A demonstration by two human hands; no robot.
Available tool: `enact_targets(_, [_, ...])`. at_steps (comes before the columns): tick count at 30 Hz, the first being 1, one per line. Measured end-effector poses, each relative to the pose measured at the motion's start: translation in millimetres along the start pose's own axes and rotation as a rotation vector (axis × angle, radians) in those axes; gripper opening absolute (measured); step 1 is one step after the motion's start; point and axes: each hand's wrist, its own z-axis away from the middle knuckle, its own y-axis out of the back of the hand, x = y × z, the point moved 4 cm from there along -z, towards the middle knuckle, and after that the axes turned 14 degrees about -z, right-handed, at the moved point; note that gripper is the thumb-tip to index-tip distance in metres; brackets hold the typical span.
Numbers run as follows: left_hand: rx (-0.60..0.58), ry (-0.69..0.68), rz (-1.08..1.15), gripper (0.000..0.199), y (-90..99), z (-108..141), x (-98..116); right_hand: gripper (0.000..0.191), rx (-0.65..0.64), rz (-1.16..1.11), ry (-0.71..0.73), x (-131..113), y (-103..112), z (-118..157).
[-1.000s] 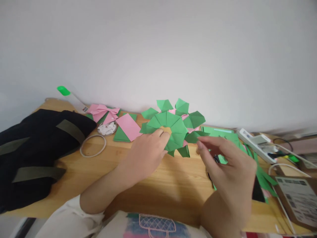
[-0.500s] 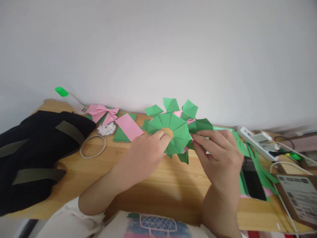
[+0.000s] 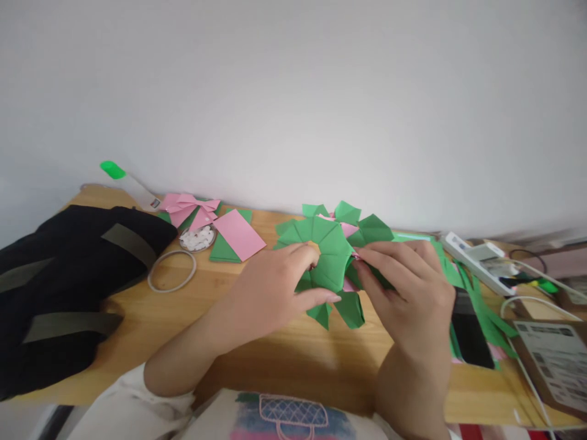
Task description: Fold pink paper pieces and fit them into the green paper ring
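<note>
Across the near side runs the wooden table (image 3: 293,360), a black bag (image 3: 68,275) sprawling over its left. Centre stage, above the table, is the green-and-pink flower (image 3: 328,244), between the two hands! The left hand (image 3: 275,281) has it by the middle, fingers curled in at the hole, thumb across the front. The right hand (image 3: 403,281) pinches a fold at its right edge, fingertips together on the paper. Off to the right, a black phone (image 3: 471,333), the white power strip (image 3: 477,263) farther back. Over on the left, a pink sheet (image 3: 239,235), then a white ring (image 3: 172,271).
</note>
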Motion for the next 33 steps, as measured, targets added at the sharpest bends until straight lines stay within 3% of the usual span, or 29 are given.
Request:
enact_targets(5, [0.03, -0.016, 0.075, 0.035, -1.3, 0, 1, 0.016, -0.012, 0.01, -0.001, -5, 1, 0])
enact_targets(24, [0.005, -0.003, -0.037, 0.03, -0.1, 0, 3, 0.021, -0.07, 0.053, 0.044, -10, 2, 4])
enact_targets(33, [0.098, -0.048, -0.328, 0.026, 1.2, 2, 12, 0.007, 0.021, -0.078, -0.058, -9, 0, 1])
